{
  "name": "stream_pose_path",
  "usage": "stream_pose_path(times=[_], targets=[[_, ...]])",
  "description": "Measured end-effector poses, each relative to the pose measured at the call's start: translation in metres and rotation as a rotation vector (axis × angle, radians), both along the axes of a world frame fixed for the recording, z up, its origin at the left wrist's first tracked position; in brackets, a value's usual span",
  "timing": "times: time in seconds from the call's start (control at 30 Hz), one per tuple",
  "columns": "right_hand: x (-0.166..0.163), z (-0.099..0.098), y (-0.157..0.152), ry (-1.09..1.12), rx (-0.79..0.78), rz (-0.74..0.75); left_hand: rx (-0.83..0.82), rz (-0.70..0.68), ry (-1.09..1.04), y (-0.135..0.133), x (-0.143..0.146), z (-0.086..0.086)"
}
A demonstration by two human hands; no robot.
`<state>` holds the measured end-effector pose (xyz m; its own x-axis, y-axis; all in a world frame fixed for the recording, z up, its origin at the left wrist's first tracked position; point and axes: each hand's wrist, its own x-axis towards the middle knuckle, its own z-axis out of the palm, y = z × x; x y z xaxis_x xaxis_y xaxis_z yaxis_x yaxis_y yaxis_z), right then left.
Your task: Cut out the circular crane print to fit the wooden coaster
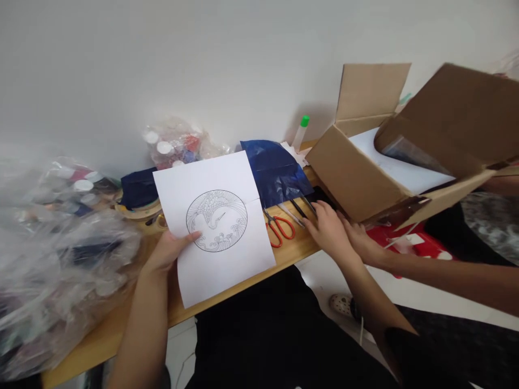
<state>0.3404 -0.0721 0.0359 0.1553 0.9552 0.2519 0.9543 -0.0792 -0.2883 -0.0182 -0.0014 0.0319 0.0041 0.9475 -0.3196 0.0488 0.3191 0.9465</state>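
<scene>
My left hand grips the left edge of a white sheet of paper, thumb on top and fingers hidden beneath. A round line drawing of a bird over waves is printed on the sheet. To the right, my right hand reaches low over the table, its fingers stretched out by several slim pens and a dark flat object. What its fingertips touch is not clear. Red-handled scissors lie between the sheet and the pens. A dark blue sheet lies behind them.
Another person's hand is right beside mine. An open cardboard box stands at the right, a green-capped bottle by the wall. Plastic bags of paint bottles sit behind the paper, and more clear plastic bags cover the left of the wooden table.
</scene>
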Motion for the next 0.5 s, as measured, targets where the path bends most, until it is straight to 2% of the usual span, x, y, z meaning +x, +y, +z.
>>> stream_pose_path(times=[0.07,0.17,0.23,0.3,0.37,0.5], targets=[[-0.024,0.005,-0.006,0.126,0.113,0.214,-0.022,0.016,-0.001,0.0,0.0,0.001],[-0.064,0.02,-0.012,0.316,0.258,0.441,-0.051,0.053,-0.009,-0.001,0.0,0.002],[-0.08,0.026,-0.011,0.413,0.373,0.438,-0.066,0.068,-0.022,-0.002,-0.001,0.002],[-0.085,0.024,-0.004,0.471,0.43,0.312,-0.069,0.073,-0.049,-0.003,-0.002,0.002],[-0.083,0.018,0.005,0.44,0.324,0.176,-0.055,0.074,-0.081,-0.004,-0.004,0.002],[-0.077,0.011,0.016,0.124,-0.171,0.096,-0.041,0.074,-0.138,-0.006,-0.008,0.005]])
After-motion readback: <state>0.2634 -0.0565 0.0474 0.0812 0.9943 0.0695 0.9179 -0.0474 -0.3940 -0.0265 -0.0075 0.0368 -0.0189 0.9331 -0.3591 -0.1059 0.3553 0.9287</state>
